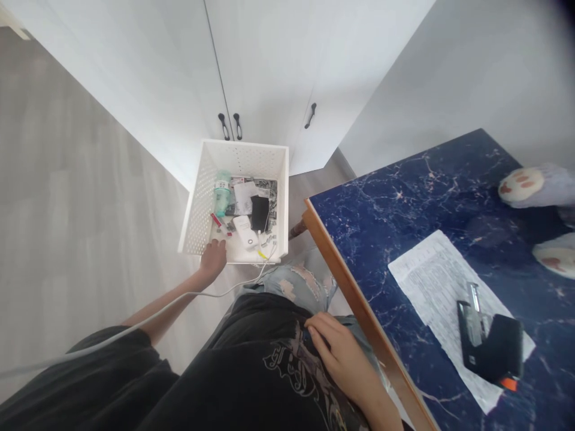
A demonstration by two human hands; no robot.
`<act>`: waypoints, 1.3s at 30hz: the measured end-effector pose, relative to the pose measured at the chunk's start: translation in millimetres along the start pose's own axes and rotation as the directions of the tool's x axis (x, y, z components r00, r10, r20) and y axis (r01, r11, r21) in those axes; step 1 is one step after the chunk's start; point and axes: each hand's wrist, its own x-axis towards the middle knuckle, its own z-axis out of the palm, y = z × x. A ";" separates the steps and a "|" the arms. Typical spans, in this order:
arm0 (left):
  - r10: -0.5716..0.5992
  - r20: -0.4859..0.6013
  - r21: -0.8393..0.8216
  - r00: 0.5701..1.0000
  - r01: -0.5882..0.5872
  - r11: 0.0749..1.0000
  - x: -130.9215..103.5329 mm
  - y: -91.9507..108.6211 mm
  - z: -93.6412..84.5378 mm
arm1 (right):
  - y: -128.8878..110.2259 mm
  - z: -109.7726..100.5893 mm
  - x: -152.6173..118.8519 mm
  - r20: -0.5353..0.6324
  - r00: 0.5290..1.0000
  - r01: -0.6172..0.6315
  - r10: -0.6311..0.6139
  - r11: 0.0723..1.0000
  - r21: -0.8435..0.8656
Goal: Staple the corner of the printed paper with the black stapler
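Observation:
My left hand (pixel 213 257) is closed over the near left corner of a white perforated plastic basket (pixel 191 215). Inside the basket lie a clear teal bottle (pixel 222 193), a black flat rectangular item (pixel 260 213), a white rounded device (pixel 245 231), papers (pixel 244 197) and a red-and-white item (pixel 220 224). Several small grey pieces are scattered near them. A white cable (pixel 202 293) runs out over the near rim, past my left forearm. My right hand (pixel 330 347) lies on my dark shirt, fingers stretched out and holding nothing.
White cabinet doors (pixel 269 72) with black handles stand just behind the basket. To the right is a blue marbled table (pixel 372 221) with a wooden edge. It bears a printed sheet (pixel 426 269), a black item (pixel 505 344) and plush paw-like things (pixel 521 187). Grey floor (pixel 90 197) spreads leftward.

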 end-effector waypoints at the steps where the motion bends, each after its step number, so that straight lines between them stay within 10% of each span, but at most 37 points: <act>1: -0.019 0.011 -0.004 1.000 0.019 1.000 1.5 -0.3 -2.0 | 0.2 0.5 -0.8 -0.002 1.000 -0.004 0.004 1.000 0.005; 18: -0.061 0.072 -0.429 0.996 0.086 0.899 21.2 -16.1 -10.9 | 0.4 0.7 -0.6 -0.012 1.000 -0.015 0.016 0.998 0.054; 25: -0.154 0.127 -0.837 0.980 0.189 0.513 21.9 -19.0 -23.4 | 2.8 0.6 -0.8 -0.020 1.000 -0.013 0.014 0.998 0.056; 32: -0.072 0.212 -0.960 0.975 0.222 0.169 12.8 22.4 -20.2 | 2.5 -1.7 4.0 0.011 1.000 -0.016 0.016 0.999 0.040; 39: -0.052 0.305 -0.894 0.951 0.305 0.327 -10.5 35.7 -5.8 | 2.9 -3.0 5.4 0.002 1.000 0.005 -0.005 0.999 0.046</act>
